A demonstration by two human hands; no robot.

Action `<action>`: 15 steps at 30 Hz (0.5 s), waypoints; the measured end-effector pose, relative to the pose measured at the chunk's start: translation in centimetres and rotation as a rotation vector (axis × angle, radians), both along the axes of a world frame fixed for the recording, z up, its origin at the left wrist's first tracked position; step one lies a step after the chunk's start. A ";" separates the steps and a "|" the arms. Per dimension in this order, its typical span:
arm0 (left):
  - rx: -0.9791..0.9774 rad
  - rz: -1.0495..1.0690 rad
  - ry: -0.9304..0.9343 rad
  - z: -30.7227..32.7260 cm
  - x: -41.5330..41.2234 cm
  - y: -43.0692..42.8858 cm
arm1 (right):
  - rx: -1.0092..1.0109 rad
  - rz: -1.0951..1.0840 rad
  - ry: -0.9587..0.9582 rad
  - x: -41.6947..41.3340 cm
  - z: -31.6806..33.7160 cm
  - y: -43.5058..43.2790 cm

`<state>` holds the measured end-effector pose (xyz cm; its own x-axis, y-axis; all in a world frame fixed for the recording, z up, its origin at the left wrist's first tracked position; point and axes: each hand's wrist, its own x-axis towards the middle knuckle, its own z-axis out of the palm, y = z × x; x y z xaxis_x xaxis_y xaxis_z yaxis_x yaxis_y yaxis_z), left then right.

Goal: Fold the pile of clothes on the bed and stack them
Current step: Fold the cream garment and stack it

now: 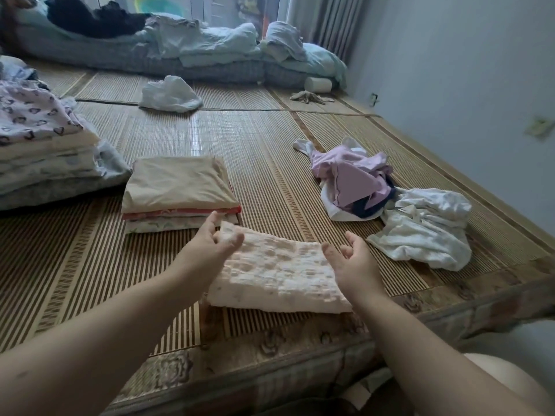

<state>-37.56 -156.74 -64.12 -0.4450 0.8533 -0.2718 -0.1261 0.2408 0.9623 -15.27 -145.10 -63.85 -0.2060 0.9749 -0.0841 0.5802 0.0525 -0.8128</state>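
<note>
A folded pale pink textured cloth (279, 271) lies near the bed's front edge. My left hand (214, 244) pinches its far left corner between thumb and fingers. My right hand (353, 259) hovers at its right side, palm turned inward, fingers loosely spread and holding nothing. Just beyond the pink cloth stands a short stack of folded clothes (177, 190) with a beige piece on top. To the right lies an unfolded pile: a lilac garment (351, 178) over white and dark pieces, and a crumpled white garment (426, 226).
A taller folded stack topped by a heart-print piece (39, 136) sits at the left. A white bag-like cloth (169, 94), a beige scrap (309, 97) and a paper roll (318, 84) lie farther back before rolled bedding (192, 52). A wall (465, 70) runs along the right of the bamboo mat (255, 139).
</note>
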 end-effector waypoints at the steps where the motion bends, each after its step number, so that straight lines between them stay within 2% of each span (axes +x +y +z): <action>1: -0.079 -0.044 0.211 -0.3 -0.2 -0.1 | 0.018 0.023 -0.077 0.2 -0.3 -0.1; 2: -0.157 -0.083 0.396 -0.5 -0.3 -0.2 | 0.016 0.046 -0.152 0.3 -0.5 -0.2; 3: -0.218 -0.115 0.504 -0.7 -0.2 -0.3 | -0.001 0.067 -0.222 0.2 -0.7 -0.4; 8: -0.352 -0.194 0.559 -0.8 0.8 -0.3 | -0.083 0.103 -0.540 -1.3 -0.6 -1.2; 11: -0.369 -0.223 0.476 -0.2 1.0 -0.3 | -0.039 0.138 -0.531 -2.2 -0.7 -1.7; 15: -0.280 -0.218 0.183 0.4 0.5 -0.9 | -0.046 0.219 -0.256 -2.3 -0.6 -2.1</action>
